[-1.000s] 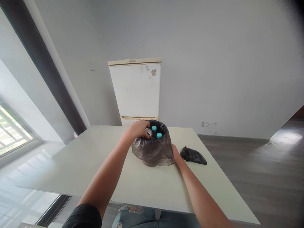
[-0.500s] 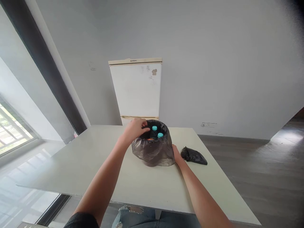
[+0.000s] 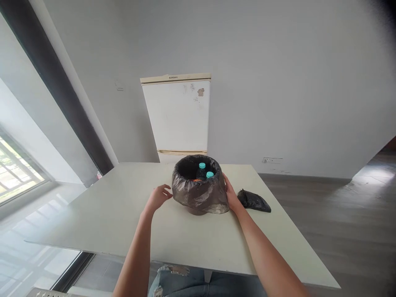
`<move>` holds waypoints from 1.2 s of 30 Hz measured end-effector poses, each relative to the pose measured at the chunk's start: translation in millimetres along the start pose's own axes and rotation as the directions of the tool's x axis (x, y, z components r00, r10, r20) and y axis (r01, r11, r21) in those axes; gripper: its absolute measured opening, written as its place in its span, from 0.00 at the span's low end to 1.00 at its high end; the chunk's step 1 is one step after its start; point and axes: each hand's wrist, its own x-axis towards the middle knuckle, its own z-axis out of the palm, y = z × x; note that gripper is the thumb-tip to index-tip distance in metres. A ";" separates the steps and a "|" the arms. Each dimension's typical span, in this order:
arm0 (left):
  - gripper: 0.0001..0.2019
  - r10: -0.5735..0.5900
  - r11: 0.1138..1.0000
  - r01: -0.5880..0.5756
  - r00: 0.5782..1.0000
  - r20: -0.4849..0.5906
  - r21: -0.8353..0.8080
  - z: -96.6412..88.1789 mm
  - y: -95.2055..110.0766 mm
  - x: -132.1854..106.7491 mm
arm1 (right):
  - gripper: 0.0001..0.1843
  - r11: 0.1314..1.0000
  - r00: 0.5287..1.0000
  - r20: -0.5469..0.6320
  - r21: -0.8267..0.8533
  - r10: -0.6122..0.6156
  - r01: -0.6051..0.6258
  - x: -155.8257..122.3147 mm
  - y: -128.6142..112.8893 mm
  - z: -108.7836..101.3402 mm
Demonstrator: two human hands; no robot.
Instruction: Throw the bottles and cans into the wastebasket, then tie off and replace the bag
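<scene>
Black plastic bag (image 3: 199,197), cuffed outward – likely keeping its mouth open | left hand (image 3: 158,198), 8 o'clock: fingers loose, unladen | right hand (image 3: 229,194), 4 o'clock: seemingly bracing – grip hidden, can't tell

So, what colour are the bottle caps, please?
The bottle caps are turquoise, clearest in the head view.

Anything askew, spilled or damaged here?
No spill shows. The fridge door has a brownish patch and dark marks at its upper right, probably wear. The dark bag around the container hangs unevenly, its loose edge flaring out toward the right hand.
</scene>
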 end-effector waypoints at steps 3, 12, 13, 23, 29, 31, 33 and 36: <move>0.28 0.075 0.988 -0.061 0.992 0.099 -0.139 13.6 -4.5 -8.0 | 0.64 0.998 0.999 0.000 0.028 -0.048 0.048 3.0 4.2 -1.4; 0.14 0.188 0.774 -0.280 0.958 -0.216 -0.568 5.0 42.4 -1.2 | 0.21 0.989 0.975 -0.177 0.026 -0.136 0.142 7.2 13.3 -10.7; 0.11 0.170 0.757 -0.292 0.952 -0.255 -0.585 1.6 47.4 0.7 | 0.20 0.985 0.968 -0.193 0.043 -0.158 0.169 7.4 10.3 -10.0; 0.07 0.092 0.719 -0.430 0.838 -0.538 -0.547 -44.6 108.8 26.8 | 0.11 0.891 0.883 -0.326 0.191 -0.338 0.411 31.9 -63.7 13.5; 0.05 0.140 0.617 -0.479 0.848 -0.512 -0.624 -55.6 139.9 27.5 | 0.08 0.848 0.897 -0.224 0.304 -0.380 0.435 40.2 -125.7 35.0; 0.04 0.122 0.567 -0.451 0.874 -0.471 -0.689 -58.0 142.3 30.5 | 0.07 0.882 0.928 -0.163 0.291 -0.335 0.369 42.6 -140.0 35.8; 0.06 0.077 0.525 -0.413 0.894 -0.442 -0.744 -60.8 141.3 37.0 | 0.08 0.908 0.943 -0.187 0.272 -0.275 0.318 47.0 -149.7 32.7; 0.09 0.004 0.477 -0.379 0.904 -0.429 -0.793 -64.1 136.0 49.4 | 0.11 0.937 0.934 -0.305 0.231 -0.186 0.262 55.9 -155.1 22.6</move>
